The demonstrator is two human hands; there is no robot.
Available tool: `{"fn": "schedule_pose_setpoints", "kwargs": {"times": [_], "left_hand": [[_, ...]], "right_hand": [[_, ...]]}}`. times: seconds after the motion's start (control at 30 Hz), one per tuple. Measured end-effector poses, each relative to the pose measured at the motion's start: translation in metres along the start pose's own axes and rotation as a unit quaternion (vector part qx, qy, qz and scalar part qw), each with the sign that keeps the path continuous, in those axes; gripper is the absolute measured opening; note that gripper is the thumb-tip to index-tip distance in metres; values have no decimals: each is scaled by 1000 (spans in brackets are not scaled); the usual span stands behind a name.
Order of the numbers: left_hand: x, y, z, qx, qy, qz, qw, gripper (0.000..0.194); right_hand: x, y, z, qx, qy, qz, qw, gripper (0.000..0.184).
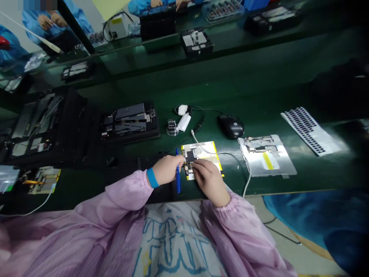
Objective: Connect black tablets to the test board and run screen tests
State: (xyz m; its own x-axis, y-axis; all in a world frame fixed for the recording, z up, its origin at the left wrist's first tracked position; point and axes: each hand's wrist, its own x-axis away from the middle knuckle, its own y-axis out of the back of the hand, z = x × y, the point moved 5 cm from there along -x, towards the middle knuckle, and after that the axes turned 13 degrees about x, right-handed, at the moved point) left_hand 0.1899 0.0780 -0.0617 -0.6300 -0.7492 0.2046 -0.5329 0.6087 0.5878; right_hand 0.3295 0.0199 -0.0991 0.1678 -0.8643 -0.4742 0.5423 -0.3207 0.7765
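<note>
My left hand [166, 169] grips a blue pen-shaped tool [178, 176], its tip near a black part [189, 156] on a small circuit board. That board [201, 151] lies flat on the green bench mat [253, 92], with yellow tape along its edges. My right hand [209, 181] rests on the board's near side with fingers curled, hiding part of it. Whether those fingers pinch anything is hidden. A thin white cable [201, 145] crosses the board's far part.
A black mouse [230, 126] and a metal plate [266, 156] lie to the right, beyond them a perforated white sheet [309, 130]. An opened device [129, 121] and black trays [43, 127] sit left. A co-worker's blue sleeve [34, 23] shows at the far bench.
</note>
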Motion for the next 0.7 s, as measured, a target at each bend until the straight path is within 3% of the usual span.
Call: {"fn": "schedule_pose_setpoints", "kwargs": {"times": [0.33,0.5,0.7], "left_hand": [[-1,2,-5,20,26,13,999,18],[-2,1,-3,5,33,11,999,17],[-4,1,0,31,6,7,999,15]], "right_hand": [[2,-2,7,100,48,27,993,28],[2,-4,13,139,42,44,988,30],[3,-3,11,89,9,19,996,27]]}}
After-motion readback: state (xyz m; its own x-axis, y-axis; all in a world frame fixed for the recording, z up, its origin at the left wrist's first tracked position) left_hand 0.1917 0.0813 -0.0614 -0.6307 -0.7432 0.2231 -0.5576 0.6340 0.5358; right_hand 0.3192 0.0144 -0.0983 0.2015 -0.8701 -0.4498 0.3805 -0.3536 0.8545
